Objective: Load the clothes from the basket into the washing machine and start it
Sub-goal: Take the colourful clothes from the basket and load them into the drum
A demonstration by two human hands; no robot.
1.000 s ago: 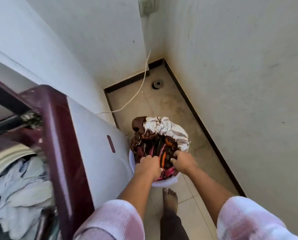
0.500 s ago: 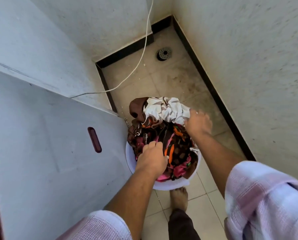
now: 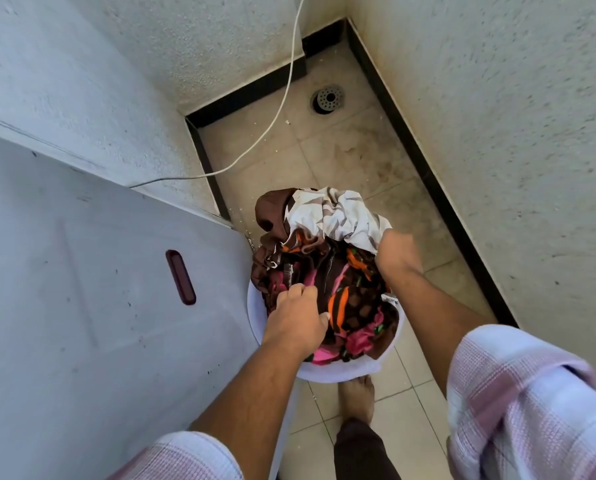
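A white basket stands on the tiled floor, heaped with clothes. On top lie a dark brown garment with orange and pink patches and a white patterned cloth at the far side. My left hand is closed on the dark garment at the near left of the heap. My right hand grips the clothes at the right rim, where the white cloth meets the dark one. The washing machine's white side panel fills the left; its drum is out of view.
A white cable runs from the wall down behind the machine. A floor drain sits in the far corner. Walls close in at the back and right. My bare foot stands just in front of the basket.
My right hand moved from the near side of the heap to the far right rim. The view dropped and swung right, so the machine's open drum has left the frame.
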